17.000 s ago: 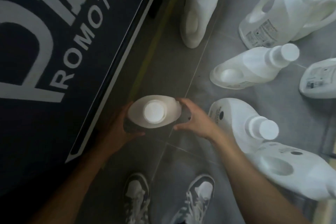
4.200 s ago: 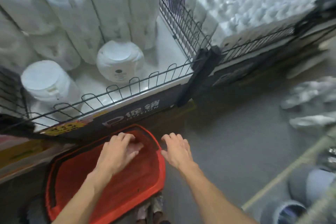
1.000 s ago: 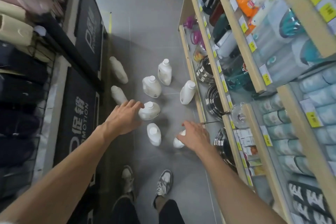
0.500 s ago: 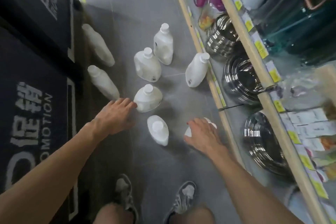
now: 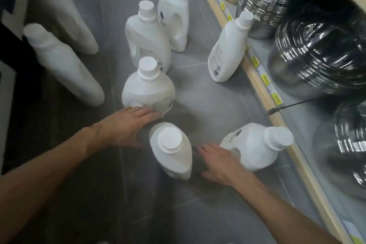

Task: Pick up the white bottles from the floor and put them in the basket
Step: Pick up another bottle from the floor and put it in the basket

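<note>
Head view: 8 white bottles [image 5: 146,35] stand loose on the grey floor [image 5: 208,101], clustered beside the low shelf [image 5: 250,70] of steel pots [image 5: 316,55]. The left hand [image 5: 126,125], fingers straight and spread, touches the base of the middle bottle [image 5: 148,89]. The right hand [image 5: 219,162], also flat and holding nothing, lies against the tilted bottle [image 5: 255,144] at near right, probably to gather 2 at once. The basket is out of view. Printed labels and yellow price tags [image 5: 265,79] are too blurred to read.
</note>
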